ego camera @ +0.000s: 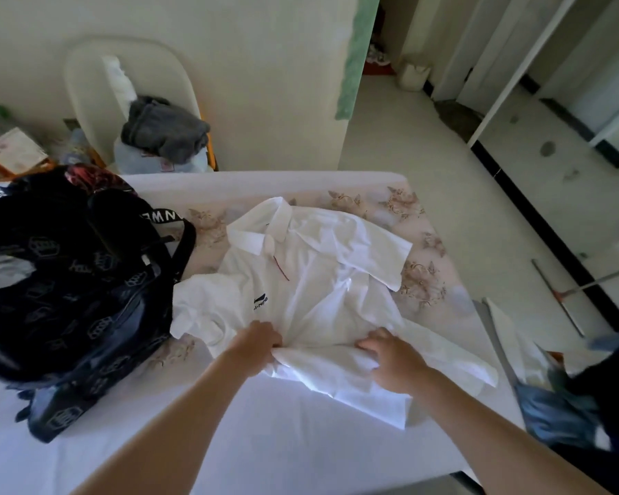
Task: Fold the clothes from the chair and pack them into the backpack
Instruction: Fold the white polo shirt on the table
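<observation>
A white polo shirt (315,276) lies front up on the bed, collar away from me, sleeves spread, its lower part bunched towards me. My left hand (261,342) grips a fold of the shirt's lower body. My right hand (390,359) lies on the fabric just to the right, fingers curled into the cloth. The dark patterned backpack (72,280) sits on the bed to the left, its top open, touching the shirt's left sleeve. On the white chair (86,80) behind the bed, a grey garment (165,128) rests on a pale blue one (136,160).
The bed (229,441) has a white sheet near me and a floral cover farther off. Blue and dark clothing (565,405) is at the right edge. A mop handle (594,280) lies on the tiled floor to the right. Cluttered papers (15,151) sit at the far left.
</observation>
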Available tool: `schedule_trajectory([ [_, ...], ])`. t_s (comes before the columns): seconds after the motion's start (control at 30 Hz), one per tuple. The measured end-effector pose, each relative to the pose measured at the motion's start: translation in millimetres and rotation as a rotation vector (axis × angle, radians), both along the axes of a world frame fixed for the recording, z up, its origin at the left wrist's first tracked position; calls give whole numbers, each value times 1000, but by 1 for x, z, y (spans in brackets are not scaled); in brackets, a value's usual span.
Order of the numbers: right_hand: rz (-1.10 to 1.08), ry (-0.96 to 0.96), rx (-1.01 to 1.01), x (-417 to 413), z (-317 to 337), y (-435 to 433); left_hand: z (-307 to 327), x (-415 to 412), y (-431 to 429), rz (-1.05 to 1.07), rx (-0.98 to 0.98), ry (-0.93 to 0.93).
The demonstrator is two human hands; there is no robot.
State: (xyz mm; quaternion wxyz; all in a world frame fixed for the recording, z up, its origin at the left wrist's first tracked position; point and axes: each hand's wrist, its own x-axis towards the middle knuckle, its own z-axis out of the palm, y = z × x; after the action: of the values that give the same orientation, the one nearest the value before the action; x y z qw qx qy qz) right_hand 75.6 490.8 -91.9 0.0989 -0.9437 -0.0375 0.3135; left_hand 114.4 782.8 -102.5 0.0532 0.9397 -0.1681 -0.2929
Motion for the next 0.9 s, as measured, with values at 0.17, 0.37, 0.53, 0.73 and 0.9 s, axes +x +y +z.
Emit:
schedule_trajectory([
  [0.17, 67, 359, 129, 4, 25, 41, 30, 9, 23, -122, 152, 461],
  [0.37, -47, 42, 252, 70, 41, 81, 49, 45, 34, 280, -331, 161],
  [0.53, -17, -148, 306, 153, 41, 110, 51, 102, 51, 619, -353, -270],
  [0.73, -5, -213, 282, 235, 24, 141, 27, 145, 79, 599, -125, -143],
  [0.9, -36, -175, 262, 280, 3, 161, 5, 170, 95, 589, -161, -52],
])
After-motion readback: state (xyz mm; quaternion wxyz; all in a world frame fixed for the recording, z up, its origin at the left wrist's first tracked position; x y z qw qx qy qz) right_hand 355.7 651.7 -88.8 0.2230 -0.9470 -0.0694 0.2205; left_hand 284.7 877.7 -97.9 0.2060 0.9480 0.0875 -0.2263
